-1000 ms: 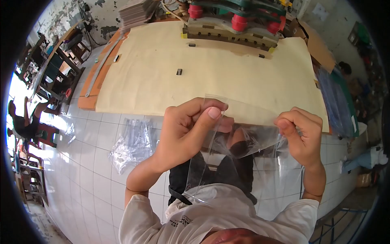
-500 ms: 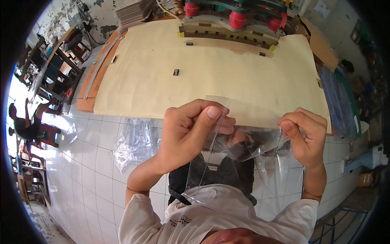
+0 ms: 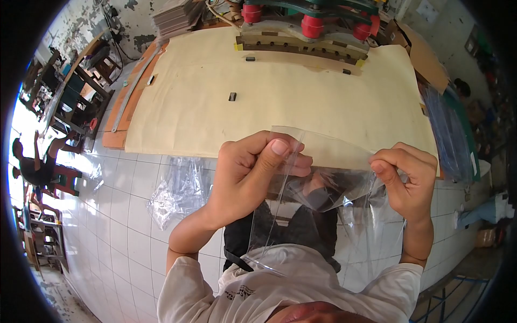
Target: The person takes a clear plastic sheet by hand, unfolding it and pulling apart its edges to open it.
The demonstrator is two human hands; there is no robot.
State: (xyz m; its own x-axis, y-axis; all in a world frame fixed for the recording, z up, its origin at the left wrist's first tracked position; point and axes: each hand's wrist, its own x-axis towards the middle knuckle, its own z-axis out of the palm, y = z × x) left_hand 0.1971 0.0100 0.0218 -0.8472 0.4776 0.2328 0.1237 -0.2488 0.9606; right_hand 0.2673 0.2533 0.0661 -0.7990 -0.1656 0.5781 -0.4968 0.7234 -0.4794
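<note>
Between my two hands hangs a clear plastic sheet (image 3: 323,185), see-through and glossy, folded or doubled in places; whether it is a bag I cannot tell. My left hand (image 3: 250,172) pinches its upper left edge between thumb and fingers. At the upper right, my right hand (image 3: 406,180) grips the other edge with thumb and curled fingers. The plastic hangs down over my lap, in front of the near edge of a table covered with cream paper (image 3: 291,102).
A machine with red cylinders (image 3: 312,26) stands at the table's far side. Small black pieces (image 3: 232,97) lie on the paper. A metal ruler (image 3: 134,89) rests at left. Crumpled clear plastic (image 3: 180,191) hangs below the table edge. A seated person (image 3: 37,161) is far left.
Almost nothing differs. My right hand has shifted very slightly to the right, still gripping the plastic; my left hand keeps its place.
</note>
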